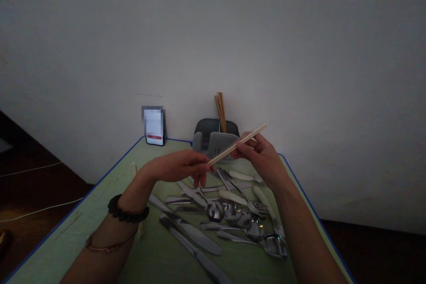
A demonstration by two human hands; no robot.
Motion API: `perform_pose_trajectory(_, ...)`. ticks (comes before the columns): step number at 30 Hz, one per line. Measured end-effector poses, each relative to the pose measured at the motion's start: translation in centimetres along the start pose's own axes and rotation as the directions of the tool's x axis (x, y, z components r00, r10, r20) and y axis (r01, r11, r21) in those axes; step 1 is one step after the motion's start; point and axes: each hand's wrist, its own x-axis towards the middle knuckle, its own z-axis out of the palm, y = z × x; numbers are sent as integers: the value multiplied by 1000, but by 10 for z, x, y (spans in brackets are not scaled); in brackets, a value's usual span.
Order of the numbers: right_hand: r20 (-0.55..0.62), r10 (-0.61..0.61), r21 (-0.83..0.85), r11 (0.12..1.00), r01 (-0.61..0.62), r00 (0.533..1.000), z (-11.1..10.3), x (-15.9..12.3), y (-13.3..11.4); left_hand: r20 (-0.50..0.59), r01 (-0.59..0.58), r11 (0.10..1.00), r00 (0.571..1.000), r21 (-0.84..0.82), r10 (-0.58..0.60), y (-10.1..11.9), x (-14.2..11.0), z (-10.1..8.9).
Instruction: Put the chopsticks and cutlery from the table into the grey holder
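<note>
A pair of pale wooden chopsticks (244, 139) is held slanted above the table, low end at left, high end at right. My left hand (179, 166) pinches their lower end, fingers closed. My right hand (261, 155) grips them near the middle, fingers wrapped round. Below the hands lies a heap of metal spoons (239, 217) and knives (193, 235), some with white handles. Behind the hands stands a grey cutlery holder (214, 140) with brown chopsticks (220, 111) upright in it.
The green table (66, 248) has a blue edge and stands against a white wall. A phone (155, 126) leans against the wall at the table's far left corner. One loose chopstick (135, 171) lies left of my left wrist. Cables run over the dark floor at left.
</note>
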Motion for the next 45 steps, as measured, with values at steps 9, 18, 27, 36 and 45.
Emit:
perform_pose_trajectory(9, -92, -8, 17, 1000, 10, 996, -4, 4, 3, 47, 81, 997, 996, 11, -81, -6, -5, -7)
perform_pose_trajectory(18, -166, -64, 67, 995, 76, 984, -3, 5, 5, 45, 43, 999, 998, 26, -44, -15, -2, -9)
perform_pose_trajectory(27, -139, -57, 48, 997, 64, 989, -2, 4, 5, -126, 88, 932, 991, 351, -46, -15, 0, -13)
perform_pose_trajectory(36, -212, -58, -48, 998, 49, 975, -3, 3, 2, 69, 94, 978, 992, 184, -108, -5, -4, -7)
perform_pose_trajectory(45, -135, -12, 4, 1000, 13, 991, -2, 4, 4, 26, 92, 956, 994, 280, -103, -4, -4, -7)
